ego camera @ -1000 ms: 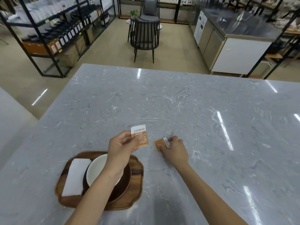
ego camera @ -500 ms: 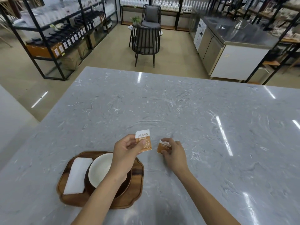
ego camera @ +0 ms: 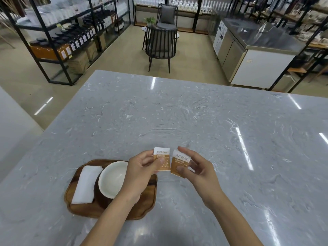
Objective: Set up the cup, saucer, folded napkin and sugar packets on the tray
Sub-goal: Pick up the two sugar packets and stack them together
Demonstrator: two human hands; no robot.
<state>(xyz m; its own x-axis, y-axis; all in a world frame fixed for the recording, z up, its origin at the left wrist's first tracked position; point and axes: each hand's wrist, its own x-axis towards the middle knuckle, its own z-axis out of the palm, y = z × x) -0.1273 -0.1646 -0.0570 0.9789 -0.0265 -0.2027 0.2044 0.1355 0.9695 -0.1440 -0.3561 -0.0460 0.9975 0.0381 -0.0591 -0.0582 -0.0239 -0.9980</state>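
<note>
A person stands at a large grey marble-patterned table (ego camera: 177,112) with both hands raised just above its near part. The left hand (ego camera: 142,172) pinches a small square orange-and-white sugar packet (ego camera: 161,161) between thumb and curled fingers, its white printed band uppermost. The right hand (ego camera: 198,172) pinches a 2nd orange-and-white sugar packet (ego camera: 180,163) of the same kind, thumb on its lower front face and the other fingers spread loosely behind it, the forefinger stretched out above its top edge. The 2 packets are held just beside each other, nearly touching at their inner edges, the right one tilted slightly clockwise. Both hang above the bare tabletop just past the right far corner of the tray, not on it.

The dark brown wooden tray with rounded, scalloped corners (ego camera: 85,210) lies on the table to the left of the hands. On its left part rests a white folded napkin (ego camera: 86,185), lying lengthwise. Just right of the napkin, touching it, stands a white cup (ego camera: 111,180) on a dark brown round saucer (ego camera: 99,197); the left wrist hides the right side of both.

Beyond the table are black metal shelves with bottles and jars (ego camera: 71,38), a dark slatted chair (ego camera: 160,45) and a steel-topped counter (ego camera: 257,55).
</note>
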